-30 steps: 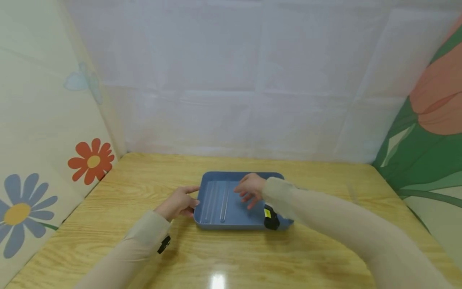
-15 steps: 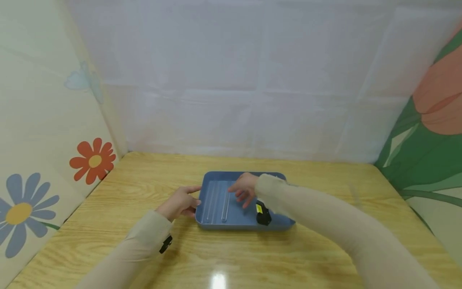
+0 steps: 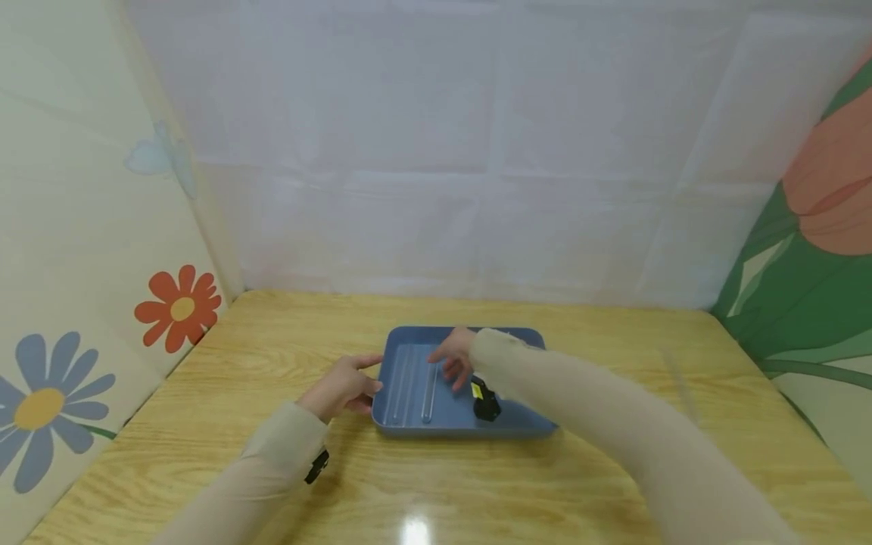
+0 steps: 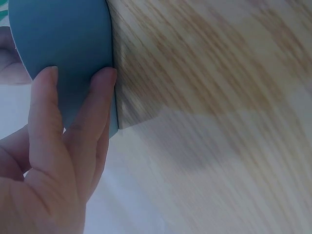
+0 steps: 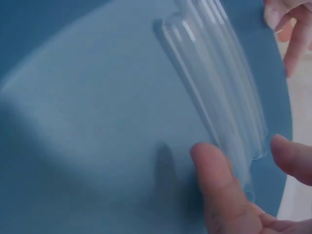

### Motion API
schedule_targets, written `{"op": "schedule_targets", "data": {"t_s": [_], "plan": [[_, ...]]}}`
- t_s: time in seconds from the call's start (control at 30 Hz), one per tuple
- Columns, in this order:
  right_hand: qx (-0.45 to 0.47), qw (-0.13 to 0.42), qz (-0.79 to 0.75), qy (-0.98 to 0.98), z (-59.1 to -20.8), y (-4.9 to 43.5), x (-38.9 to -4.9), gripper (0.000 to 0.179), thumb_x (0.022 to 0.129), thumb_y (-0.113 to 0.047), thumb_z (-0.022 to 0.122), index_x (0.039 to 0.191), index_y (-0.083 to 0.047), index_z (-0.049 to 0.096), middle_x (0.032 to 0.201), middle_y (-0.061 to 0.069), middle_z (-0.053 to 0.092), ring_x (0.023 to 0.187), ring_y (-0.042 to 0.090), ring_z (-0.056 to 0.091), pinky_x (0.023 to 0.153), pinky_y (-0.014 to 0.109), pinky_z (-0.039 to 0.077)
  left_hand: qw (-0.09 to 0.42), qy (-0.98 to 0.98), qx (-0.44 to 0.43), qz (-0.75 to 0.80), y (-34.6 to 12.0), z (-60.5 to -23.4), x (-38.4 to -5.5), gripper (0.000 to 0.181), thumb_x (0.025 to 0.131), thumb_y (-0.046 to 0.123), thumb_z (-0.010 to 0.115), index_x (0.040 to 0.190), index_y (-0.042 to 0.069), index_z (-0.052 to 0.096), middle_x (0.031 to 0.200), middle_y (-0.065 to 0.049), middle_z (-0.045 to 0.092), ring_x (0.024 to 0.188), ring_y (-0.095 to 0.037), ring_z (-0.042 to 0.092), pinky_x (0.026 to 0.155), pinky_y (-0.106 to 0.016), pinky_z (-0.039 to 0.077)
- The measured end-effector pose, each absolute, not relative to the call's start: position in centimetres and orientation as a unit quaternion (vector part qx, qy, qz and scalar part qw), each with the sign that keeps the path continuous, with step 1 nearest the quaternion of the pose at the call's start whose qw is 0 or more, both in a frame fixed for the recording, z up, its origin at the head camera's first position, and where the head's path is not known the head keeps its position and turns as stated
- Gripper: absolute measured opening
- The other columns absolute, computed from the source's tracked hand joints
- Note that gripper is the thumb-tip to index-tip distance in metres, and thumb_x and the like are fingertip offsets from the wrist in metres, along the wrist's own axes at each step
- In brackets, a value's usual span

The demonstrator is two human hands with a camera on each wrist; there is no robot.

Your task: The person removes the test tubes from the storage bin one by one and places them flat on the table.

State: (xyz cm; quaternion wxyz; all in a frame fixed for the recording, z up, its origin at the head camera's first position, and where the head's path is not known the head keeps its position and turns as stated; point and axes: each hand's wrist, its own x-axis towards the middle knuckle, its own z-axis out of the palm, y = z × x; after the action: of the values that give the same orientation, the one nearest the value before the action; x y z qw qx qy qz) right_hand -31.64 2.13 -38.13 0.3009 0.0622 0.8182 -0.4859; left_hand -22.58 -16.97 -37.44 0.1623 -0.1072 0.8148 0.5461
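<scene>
Clear test tubes point(image 3: 429, 397) with rounded ends lie lengthwise in the left part of a blue tray point(image 3: 463, 433). My right hand point(image 3: 455, 357) is over the tray at the far end of the rightmost tube. In the right wrist view, a digit point(image 5: 214, 178) of that hand overlaps the end of the tubes point(image 5: 209, 73), another is apart on their other side, and contact cannot be told. My left hand point(image 3: 344, 386) is at the tray's left edge. Its straight fingers point(image 4: 85, 114) rest against the tray's outer wall point(image 4: 63, 39) in the left wrist view.
The tray stands on a wood-grain table point(image 3: 306, 325). A pale sheet point(image 3: 436, 166) hangs behind it, with flower-printed panels on the left point(image 3: 68, 227) and right point(image 3: 817, 265). A black wrist device point(image 3: 486, 401) hangs under my right wrist, low over the tray.
My right hand has moved left inside the tray, up to the rightmost tube. My left hand stays at the tray's left edge. The whole view has shifted slightly.
</scene>
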Motion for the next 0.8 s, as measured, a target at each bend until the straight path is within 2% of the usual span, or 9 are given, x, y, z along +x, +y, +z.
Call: {"op": "schedule_targets", "data": {"t_s": [0.17, 0.3, 0.5, 0.63, 0.8], "plan": [[0.054, 0.312, -0.482, 0.817, -37.5, 2.1, -30.6, 0.067, 0.089, -0.009, 0.071, 0.145, 0.002, 0.036, 0.109, 0.030, 0.057, 0.081, 0.034, 0.060, 0.068, 0.049, 0.058, 0.162, 0.813, -0.110, 0.549, -16.8, -37.4, -22.4, 0.059, 0.093, -0.010, 0.054, 0.148, 0.000, 0.037, 0.088, -0.019, 0.067, 0.063, -0.019, 0.061, 0.049, -0.025, 0.052], [0.045, 0.313, -0.467, 0.826, -37.1, 1.8, -30.1, 0.065, 0.089, -0.009, 0.070, 0.144, 0.004, 0.037, 0.110, 0.031, 0.057, 0.081, 0.033, 0.060, 0.068, 0.047, 0.058, 0.162, 0.811, -0.109, 0.552, -16.8, -37.3, -22.4, 0.059, 0.093, -0.010, 0.054, 0.148, 0.000, 0.036, 0.088, -0.019, 0.066, 0.062, -0.019, 0.061, 0.048, -0.025, 0.051], [0.049, 0.316, -0.439, 0.840, -38.7, 1.2, -31.5, 0.070, 0.084, -0.005, 0.076, 0.142, 0.003, 0.039, 0.105, 0.029, 0.058, 0.078, 0.033, 0.059, 0.061, 0.046, 0.058, 0.164, 0.814, -0.113, 0.545, -16.8, -37.3, -22.4, 0.060, 0.093, -0.010, 0.054, 0.149, 0.001, 0.037, 0.090, -0.019, 0.066, 0.064, -0.019, 0.060, 0.049, -0.025, 0.051], [0.042, 0.308, -0.420, 0.853, -39.6, 0.8, -32.2, 0.060, 0.082, -0.001, 0.076, 0.133, 0.006, 0.047, 0.097, 0.026, 0.059, 0.075, 0.033, 0.060, 0.058, 0.045, 0.058, 0.163, 0.816, -0.114, 0.542, -16.8, -37.3, -22.5, 0.060, 0.093, -0.010, 0.054, 0.149, 0.002, 0.037, 0.090, -0.018, 0.066, 0.064, -0.018, 0.060, 0.049, -0.025, 0.051], [0.041, 0.293, -0.409, 0.863, -39.9, 0.6, -32.4, 0.043, 0.079, 0.007, 0.073, 0.118, 0.010, 0.055, 0.087, 0.025, 0.057, 0.064, 0.029, 0.058, 0.055, 0.046, 0.058, 0.161, 0.817, -0.117, 0.542, -16.8, -37.3, -22.5, 0.059, 0.093, -0.010, 0.054, 0.148, 0.001, 0.038, 0.088, -0.017, 0.067, 0.064, -0.018, 0.061, 0.049, -0.025, 0.052]]}}
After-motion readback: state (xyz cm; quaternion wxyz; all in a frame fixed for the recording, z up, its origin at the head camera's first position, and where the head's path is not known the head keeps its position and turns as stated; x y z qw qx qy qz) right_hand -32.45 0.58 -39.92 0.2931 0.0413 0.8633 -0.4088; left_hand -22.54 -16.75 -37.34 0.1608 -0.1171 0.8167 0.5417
